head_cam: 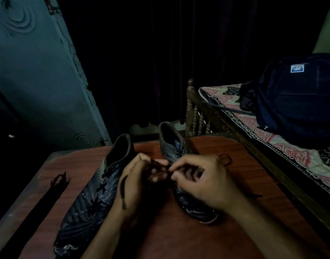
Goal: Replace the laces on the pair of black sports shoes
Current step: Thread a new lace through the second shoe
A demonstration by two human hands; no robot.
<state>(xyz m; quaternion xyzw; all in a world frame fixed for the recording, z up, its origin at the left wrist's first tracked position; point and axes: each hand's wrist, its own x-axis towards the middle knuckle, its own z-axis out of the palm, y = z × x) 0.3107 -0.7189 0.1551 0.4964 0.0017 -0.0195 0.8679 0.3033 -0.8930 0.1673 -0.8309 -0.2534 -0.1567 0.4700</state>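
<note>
You've got both hands bunched over the right shoe [181, 176]: left hand [136, 184] and right hand [203, 182] each pinching the lace [160, 168], probably to feed an eyelet. Spare laces [48, 195] wait on the bench [179, 236].

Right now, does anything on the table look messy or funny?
A little. The spare lace lies bunched beside the left shoe, and another lace trails loose near the right shoe. Nothing looks broken.
</note>
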